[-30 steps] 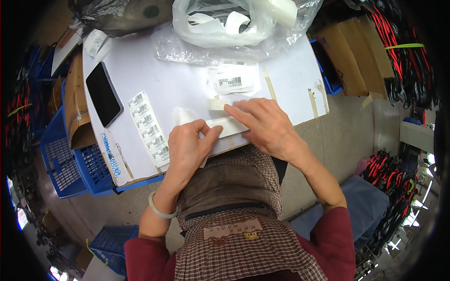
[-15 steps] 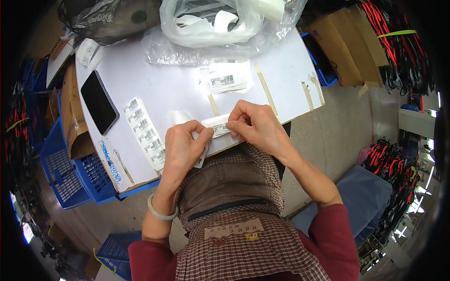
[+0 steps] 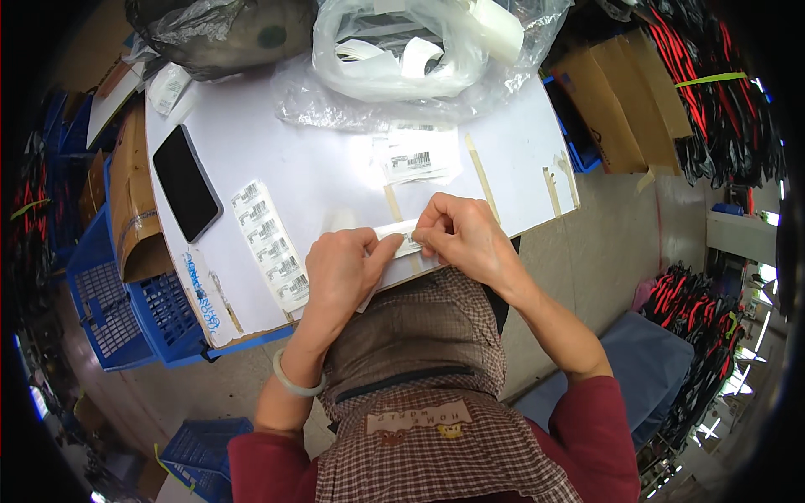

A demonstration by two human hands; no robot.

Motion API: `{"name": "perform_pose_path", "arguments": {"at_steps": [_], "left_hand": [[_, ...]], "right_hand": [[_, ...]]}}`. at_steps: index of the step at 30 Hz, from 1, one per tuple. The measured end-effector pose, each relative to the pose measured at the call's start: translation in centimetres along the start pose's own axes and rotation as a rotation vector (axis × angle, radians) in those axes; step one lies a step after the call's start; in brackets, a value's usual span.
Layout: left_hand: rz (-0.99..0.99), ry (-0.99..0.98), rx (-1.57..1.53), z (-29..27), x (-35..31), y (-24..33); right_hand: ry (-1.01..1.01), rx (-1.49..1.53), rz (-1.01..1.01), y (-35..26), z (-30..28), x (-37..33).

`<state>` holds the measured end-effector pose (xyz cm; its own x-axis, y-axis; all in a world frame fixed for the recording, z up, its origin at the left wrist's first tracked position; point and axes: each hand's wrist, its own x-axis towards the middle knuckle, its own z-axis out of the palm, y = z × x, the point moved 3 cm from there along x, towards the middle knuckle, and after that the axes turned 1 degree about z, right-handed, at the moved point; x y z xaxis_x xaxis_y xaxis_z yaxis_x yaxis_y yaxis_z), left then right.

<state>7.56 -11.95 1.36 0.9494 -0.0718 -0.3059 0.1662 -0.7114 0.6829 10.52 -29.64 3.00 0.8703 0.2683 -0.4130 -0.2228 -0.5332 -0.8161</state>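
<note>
Between my two hands, close to the table's near edge, is a small white barcode label. My left hand pinches its left end, thumb against the forefinger. At the other end my right hand grips it with bent fingers. Part of a white strip hangs below my left hand, mostly hidden. To the left lies a long strip of barcode labels on the white tabletop. Beyond my hands sits a stack of barcode label sheets.
A black phone lies at the table's left. Clear plastic bags with white strips inside stand at the back, beside a dark bag. Blue crates and cardboard boxes flank the table. A blue-grey covered block is at right.
My left hand has slid right along the label, closer to my right hand. The view has shifted slightly, so the table's things appear a little lower and further right.
</note>
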Motion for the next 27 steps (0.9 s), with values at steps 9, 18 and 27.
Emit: {"name": "perform_pose_path", "arguments": {"at_steps": [9, 18, 27], "left_hand": [[-0.074, 0.194, -0.199, -3.9, 1.3, 1.5], [0.047, -0.042, 0.212, -2.6, 9.0, 1.4], [0.087, -0.285, -0.858, -5.5, 2.7, 1.8]], "right_hand": [[0.074, 0.186, -0.034, -1.2, -3.2, 2.2], [0.33, -0.677, -0.171, -2.6, -3.2, 6.4], [0.212, 0.061, -0.614, -4.2, -0.5, -0.2]]}}
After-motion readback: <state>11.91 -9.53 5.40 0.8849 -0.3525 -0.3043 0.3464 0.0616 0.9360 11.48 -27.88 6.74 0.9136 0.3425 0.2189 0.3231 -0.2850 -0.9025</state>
